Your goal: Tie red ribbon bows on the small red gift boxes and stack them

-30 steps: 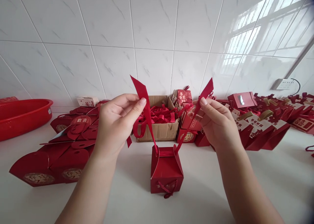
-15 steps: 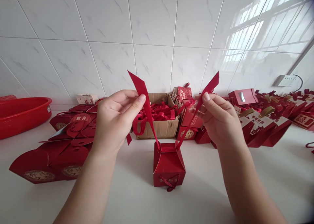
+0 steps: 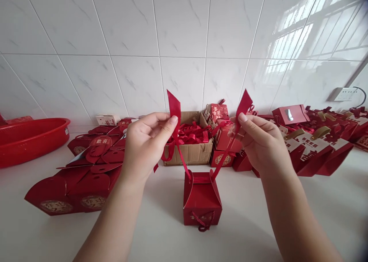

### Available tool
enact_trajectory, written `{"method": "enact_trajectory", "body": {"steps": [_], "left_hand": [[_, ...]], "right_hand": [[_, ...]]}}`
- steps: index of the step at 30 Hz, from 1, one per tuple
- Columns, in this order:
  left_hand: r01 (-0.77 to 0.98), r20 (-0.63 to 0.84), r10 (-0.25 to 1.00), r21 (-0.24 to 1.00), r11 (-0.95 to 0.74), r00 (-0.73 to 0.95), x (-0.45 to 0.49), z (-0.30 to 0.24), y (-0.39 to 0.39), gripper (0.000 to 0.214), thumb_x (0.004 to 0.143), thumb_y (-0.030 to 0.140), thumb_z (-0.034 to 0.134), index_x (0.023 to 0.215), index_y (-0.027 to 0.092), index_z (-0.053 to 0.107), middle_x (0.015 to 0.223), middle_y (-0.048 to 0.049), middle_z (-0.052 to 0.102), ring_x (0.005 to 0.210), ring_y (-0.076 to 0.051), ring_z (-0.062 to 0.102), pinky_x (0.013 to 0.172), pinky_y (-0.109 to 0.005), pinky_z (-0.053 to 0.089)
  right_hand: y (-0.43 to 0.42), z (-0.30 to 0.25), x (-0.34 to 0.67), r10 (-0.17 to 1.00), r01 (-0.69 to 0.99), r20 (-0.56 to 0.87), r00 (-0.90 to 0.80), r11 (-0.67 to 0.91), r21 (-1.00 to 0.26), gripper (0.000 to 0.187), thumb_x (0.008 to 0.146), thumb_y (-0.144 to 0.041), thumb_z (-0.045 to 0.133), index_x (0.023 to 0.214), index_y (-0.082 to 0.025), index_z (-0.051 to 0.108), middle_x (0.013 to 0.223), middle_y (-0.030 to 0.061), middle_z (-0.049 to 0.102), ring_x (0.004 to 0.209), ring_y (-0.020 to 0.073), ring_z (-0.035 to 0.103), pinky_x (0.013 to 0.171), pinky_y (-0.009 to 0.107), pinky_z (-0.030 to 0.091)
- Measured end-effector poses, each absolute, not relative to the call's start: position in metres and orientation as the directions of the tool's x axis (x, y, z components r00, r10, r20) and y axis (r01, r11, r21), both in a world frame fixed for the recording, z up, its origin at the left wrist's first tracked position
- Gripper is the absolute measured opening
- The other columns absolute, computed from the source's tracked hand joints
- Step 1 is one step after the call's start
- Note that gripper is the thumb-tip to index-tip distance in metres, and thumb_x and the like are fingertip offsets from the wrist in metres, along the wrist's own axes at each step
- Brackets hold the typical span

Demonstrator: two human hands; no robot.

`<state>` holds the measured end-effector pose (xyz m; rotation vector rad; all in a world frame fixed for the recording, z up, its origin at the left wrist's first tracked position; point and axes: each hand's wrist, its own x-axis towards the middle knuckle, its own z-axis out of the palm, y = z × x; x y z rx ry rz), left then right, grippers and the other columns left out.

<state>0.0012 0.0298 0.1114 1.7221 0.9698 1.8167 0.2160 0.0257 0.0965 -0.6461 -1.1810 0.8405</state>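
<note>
A small red gift box [image 3: 202,197] stands upright on the white table, a twisted cord loop on its front. A red ribbon [image 3: 183,158] passes through its top, and both ends rise in a V above it. Between thumb and fingers, my left hand [image 3: 151,139] pinches the left end, its slanted tip sticking up. The right end is pinched the same way by my right hand [image 3: 260,139]. Behind the gift box, a cardboard box [image 3: 188,153] holds a heap of red ribbons [image 3: 195,133], partly hidden by my left hand.
Folded red boxes [image 3: 77,189] are grouped at the left, near a red plastic basin [image 3: 34,139]. Several red and white gift boxes [image 3: 313,147] line the right side. A power strip [image 3: 343,94] is on the tiled wall [image 3: 184,28].
My hands have come slightly closer together, still holding the ribbon ends. The whole view has shifted a little, so the gift box appears lower and further right.
</note>
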Motion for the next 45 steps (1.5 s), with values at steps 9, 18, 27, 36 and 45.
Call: {"method": "enact_trajectory", "body": {"steps": [9,18,27,36,45], "left_hand": [[0.165,0.674,0.738,0.732,-0.661,-0.030,0.010,0.112,0.014,0.015,0.080,0.036,0.065,0.079,0.022,0.069,0.060,0.0002,0.064,0.060,-0.016,0.061,0.061,-0.028,0.052],[0.236,0.642,0.727,0.688,-0.686,0.243,0.025,0.112,0.002,0.009,0.079,0.030,0.067,0.076,0.025,0.074,0.072,0.0009,0.071,0.064,-0.015,0.064,0.055,-0.024,0.051],[0.223,0.580,0.770,0.740,-0.634,0.265,0.026,0.110,0.007,0.008,0.076,0.030,0.070,0.073,0.024,0.074,0.073,0.0001,0.072,0.066,-0.016,0.066,0.056,-0.023,0.054],[0.046,0.571,0.804,0.810,-0.585,0.168,0.027,0.109,0.013,0.020,0.070,0.029,0.075,0.082,0.019,0.062,0.079,-0.0007,0.071,0.069,-0.016,0.068,0.060,-0.025,0.055],[0.205,0.799,0.589,0.561,-0.802,0.121,0.023,0.104,0.018,0.010,0.070,0.011,0.073,0.069,0.018,0.066,0.070,0.0023,0.066,0.070,-0.011,0.063,0.063,-0.020,0.052]], "right_hand": [[0.019,0.096,0.206,0.862,-0.227,0.506,0.027,0.498,-0.837,0.026,0.076,-0.038,0.070,0.061,-0.018,0.063,0.050,-0.0039,0.047,0.043,0.0070,0.043,0.041,0.022,0.036],[0.013,0.092,0.199,0.845,-0.101,0.523,-0.113,0.513,-0.852,0.020,0.078,-0.037,0.068,0.075,-0.017,0.071,0.046,-0.0052,0.044,0.037,0.0043,0.031,0.034,0.019,0.023],[0.007,0.090,0.200,0.768,-0.030,0.597,-0.232,0.608,-0.793,0.013,0.084,-0.025,0.062,0.084,-0.022,0.074,0.052,-0.0044,0.049,0.041,0.0044,0.030,0.038,0.019,0.027],[0.006,0.091,0.198,0.734,-0.102,0.588,-0.339,0.593,-0.799,0.008,0.083,-0.024,0.065,0.085,-0.021,0.071,0.057,-0.0044,0.047,0.046,0.0050,0.033,0.041,0.019,0.030],[0.014,0.086,0.190,0.794,-0.175,0.532,-0.294,0.502,-0.847,0.019,0.088,-0.034,0.058,0.083,-0.018,0.067,0.062,-0.0019,0.059,0.037,0.0033,0.040,0.034,0.019,0.029]]}}
